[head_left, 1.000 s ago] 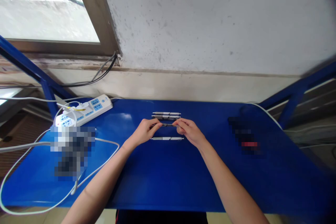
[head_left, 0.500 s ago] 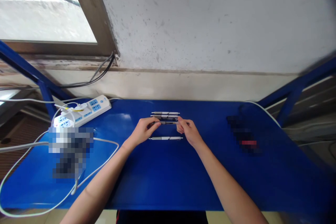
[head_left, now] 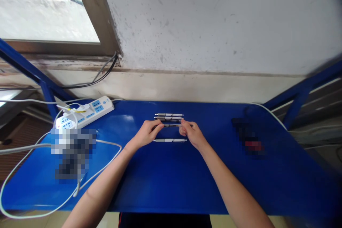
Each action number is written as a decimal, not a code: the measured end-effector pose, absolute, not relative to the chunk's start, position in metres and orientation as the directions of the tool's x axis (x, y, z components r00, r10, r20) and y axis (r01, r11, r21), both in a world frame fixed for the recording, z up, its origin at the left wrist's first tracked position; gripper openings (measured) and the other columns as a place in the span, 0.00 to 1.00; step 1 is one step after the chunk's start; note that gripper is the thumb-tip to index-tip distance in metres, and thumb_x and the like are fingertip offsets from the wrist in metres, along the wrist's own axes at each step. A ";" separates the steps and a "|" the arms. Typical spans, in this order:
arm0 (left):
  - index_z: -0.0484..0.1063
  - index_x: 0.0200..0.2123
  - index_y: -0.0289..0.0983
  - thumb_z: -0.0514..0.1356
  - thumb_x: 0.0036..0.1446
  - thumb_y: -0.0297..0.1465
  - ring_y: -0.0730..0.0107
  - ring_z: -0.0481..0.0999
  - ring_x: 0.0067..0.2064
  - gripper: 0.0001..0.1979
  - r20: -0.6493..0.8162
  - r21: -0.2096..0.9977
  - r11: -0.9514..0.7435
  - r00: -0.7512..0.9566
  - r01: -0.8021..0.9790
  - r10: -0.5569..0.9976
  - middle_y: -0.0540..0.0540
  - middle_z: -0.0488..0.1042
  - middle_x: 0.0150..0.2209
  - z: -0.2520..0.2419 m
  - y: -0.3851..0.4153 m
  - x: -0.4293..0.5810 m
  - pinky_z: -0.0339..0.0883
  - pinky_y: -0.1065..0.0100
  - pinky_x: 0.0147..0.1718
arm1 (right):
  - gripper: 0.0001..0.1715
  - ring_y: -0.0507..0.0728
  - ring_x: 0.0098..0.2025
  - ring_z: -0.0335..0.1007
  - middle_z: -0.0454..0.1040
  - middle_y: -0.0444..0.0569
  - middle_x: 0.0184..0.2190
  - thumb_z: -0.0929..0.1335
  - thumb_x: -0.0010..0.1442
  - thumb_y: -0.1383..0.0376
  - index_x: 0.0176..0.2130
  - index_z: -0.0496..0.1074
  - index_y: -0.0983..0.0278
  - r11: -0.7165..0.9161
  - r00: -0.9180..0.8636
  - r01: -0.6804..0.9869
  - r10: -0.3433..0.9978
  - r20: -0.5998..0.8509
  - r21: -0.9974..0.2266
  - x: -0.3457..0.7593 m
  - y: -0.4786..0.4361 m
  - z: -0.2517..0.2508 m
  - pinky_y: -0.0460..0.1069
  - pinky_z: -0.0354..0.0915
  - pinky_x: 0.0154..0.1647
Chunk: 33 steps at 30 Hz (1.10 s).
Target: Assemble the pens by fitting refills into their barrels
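"From the head view, what's the step in hand?"
"Handling one pen (head_left: pixel 173 125) with both hands, I'd judge. The left hand (head_left: pixel 149 132) has its grip pinched on one end; the right hand (head_left: pixel 191 133) closes thumb and fingers on the other (how firmly, I cannot tell)."
"Where's that pen?"
"Between the rear pens (head_left: pixel 173 115) and the front pen (head_left: pixel 170 140), over the glossy blue tabletop (head_left: pixel 171 181)."
"And the next move?"
"Probably calls for a light, level pinch: the barrel looks slim, straight and smooth."
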<state>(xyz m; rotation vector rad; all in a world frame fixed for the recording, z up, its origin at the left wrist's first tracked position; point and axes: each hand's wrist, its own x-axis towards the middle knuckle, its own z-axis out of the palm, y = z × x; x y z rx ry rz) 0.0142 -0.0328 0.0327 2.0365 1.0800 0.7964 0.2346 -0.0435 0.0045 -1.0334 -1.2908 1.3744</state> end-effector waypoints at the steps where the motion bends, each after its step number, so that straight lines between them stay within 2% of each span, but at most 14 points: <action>1: 0.64 0.21 0.34 0.46 0.66 0.40 0.77 0.56 0.23 0.24 0.172 0.806 -0.390 0.455 0.445 0.874 0.53 0.59 0.19 0.031 -0.033 0.014 0.49 0.72 0.24 | 0.32 0.50 0.19 0.46 0.48 0.39 0.16 0.64 0.61 0.45 0.18 0.50 0.60 0.014 -0.200 -0.071 0.979 0.028 -0.997 0.235 -0.044 0.005 0.49 0.47 0.23; 3: 0.63 0.18 0.33 0.44 0.66 0.41 0.77 0.56 0.21 0.27 0.131 0.825 -0.346 0.444 0.447 0.886 0.53 0.58 0.17 0.029 -0.032 0.015 0.49 0.72 0.24 | 0.32 0.50 0.20 0.47 0.48 0.40 0.16 0.64 0.61 0.45 0.18 0.51 0.60 0.023 -0.211 -0.040 0.977 0.031 -0.999 0.235 -0.044 0.006 0.49 0.48 0.24; 5: 0.66 0.20 0.33 0.46 0.65 0.42 0.78 0.56 0.21 0.27 0.113 0.840 -0.328 0.452 0.433 0.885 0.53 0.59 0.17 0.027 -0.032 0.015 0.49 0.72 0.23 | 0.32 0.50 0.20 0.46 0.47 0.39 0.16 0.64 0.61 0.46 0.18 0.51 0.60 0.027 -0.198 -0.045 0.980 0.035 -0.999 0.236 -0.044 0.006 0.49 0.48 0.23; 8: 0.73 0.34 0.33 0.52 0.62 0.42 0.76 0.61 0.24 0.18 0.137 0.873 -0.319 0.442 0.369 0.887 0.52 0.66 0.22 0.028 -0.033 0.015 0.54 0.73 0.25 | 0.32 0.50 0.19 0.47 0.47 0.39 0.16 0.65 0.61 0.48 0.17 0.50 0.60 0.025 -0.162 -0.078 0.986 0.037 -0.997 0.237 -0.043 0.006 0.49 0.47 0.23; 10: 0.70 0.43 0.35 0.57 0.60 0.41 0.75 0.65 0.27 0.16 0.161 0.900 -0.311 0.430 0.306 0.888 0.50 0.71 0.29 0.028 -0.033 0.015 0.58 0.73 0.27 | 0.32 0.50 0.19 0.48 0.48 0.39 0.15 0.65 0.61 0.48 0.16 0.51 0.61 0.009 -0.144 -0.078 0.989 0.021 -0.997 0.238 -0.041 0.005 0.49 0.47 0.23; 12: 0.68 0.46 0.35 0.58 0.58 0.39 0.75 0.67 0.28 0.17 0.177 0.911 -0.309 0.418 0.273 0.891 0.49 0.73 0.33 0.028 -0.032 0.014 0.60 0.73 0.29 | 0.32 0.50 0.19 0.49 0.50 0.39 0.15 0.65 0.61 0.47 0.16 0.52 0.61 -0.003 -0.135 -0.067 0.991 0.006 -0.998 0.238 -0.040 0.005 0.49 0.48 0.23; 14: 0.69 0.42 0.35 0.56 0.61 0.40 0.75 0.67 0.27 0.14 0.170 0.903 -0.306 0.402 0.301 0.900 0.50 0.72 0.29 0.027 -0.031 0.014 0.59 0.74 0.27 | 0.32 0.50 0.19 0.51 0.53 0.40 0.14 0.64 0.62 0.47 0.16 0.55 0.61 0.002 -0.144 -0.036 0.990 0.007 -0.999 0.239 -0.040 0.005 0.49 0.49 0.24; 17: 0.71 0.31 0.34 0.48 0.65 0.41 0.75 0.64 0.24 0.20 0.140 0.881 -0.291 0.382 0.373 0.913 0.51 0.67 0.21 0.027 -0.029 0.013 0.57 0.73 0.26 | 0.29 0.51 0.20 0.55 0.60 0.42 0.16 0.65 0.61 0.48 0.18 0.62 0.63 0.013 -0.170 0.029 0.985 0.008 -1.000 0.240 -0.040 0.007 0.48 0.52 0.25; 18: 0.71 0.31 0.34 0.48 0.65 0.41 0.75 0.64 0.24 0.20 0.140 0.883 -0.289 0.381 0.369 0.914 0.51 0.67 0.21 0.027 -0.029 0.013 0.57 0.73 0.27 | 0.28 0.51 0.21 0.56 0.62 0.43 0.17 0.65 0.61 0.48 0.19 0.64 0.63 0.008 -0.175 0.042 0.985 0.000 -0.999 0.240 -0.041 0.008 0.48 0.53 0.26; 21: 0.70 0.44 0.34 0.55 0.61 0.41 0.75 0.66 0.27 0.16 0.181 0.902 -0.312 0.395 0.299 0.901 0.51 0.70 0.28 0.027 -0.029 0.014 0.59 0.73 0.28 | 0.23 0.51 0.22 0.59 0.65 0.43 0.20 0.67 0.59 0.49 0.24 0.68 0.63 -0.025 -0.173 0.042 0.984 -0.032 -0.999 0.240 -0.041 0.009 0.48 0.55 0.25; 22: 0.69 0.44 0.35 0.56 0.60 0.40 0.75 0.66 0.28 0.16 0.191 0.901 -0.321 0.399 0.290 0.897 0.51 0.70 0.29 0.027 -0.029 0.014 0.59 0.73 0.29 | 0.22 0.51 0.22 0.59 0.66 0.43 0.20 0.68 0.58 0.49 0.25 0.68 0.63 -0.035 -0.169 0.036 0.985 -0.041 -0.999 0.240 -0.041 0.008 0.47 0.56 0.25; 26: 0.70 0.30 0.34 0.51 0.63 0.41 0.75 0.62 0.26 0.18 0.173 0.879 -0.308 0.359 0.364 0.917 0.52 0.66 0.24 0.026 -0.029 0.014 0.56 0.73 0.27 | 0.20 0.52 0.23 0.61 0.67 0.44 0.21 0.69 0.56 0.49 0.27 0.70 0.63 -0.043 -0.144 0.000 0.989 -0.042 -0.999 0.240 -0.039 0.006 0.47 0.58 0.24; 30: 0.69 0.41 0.35 0.58 0.59 0.41 0.76 0.63 0.26 0.15 0.183 0.898 -0.316 0.394 0.306 0.901 0.52 0.69 0.28 0.027 -0.029 0.014 0.58 0.74 0.27 | 0.19 0.52 0.24 0.63 0.69 0.45 0.23 0.68 0.57 0.51 0.28 0.71 0.64 -0.027 -0.120 -0.033 0.992 -0.023 -0.999 0.240 -0.039 0.004 0.47 0.59 0.24; 33: 0.70 0.35 0.34 0.54 0.62 0.41 0.75 0.63 0.26 0.15 0.149 0.888 -0.304 0.409 0.346 0.900 0.51 0.68 0.26 0.026 -0.029 0.014 0.57 0.73 0.26 | 0.18 0.52 0.25 0.65 0.70 0.46 0.24 0.69 0.57 0.52 0.30 0.71 0.64 -0.023 -0.114 -0.052 0.993 -0.017 -0.998 0.239 -0.039 0.005 0.47 0.60 0.23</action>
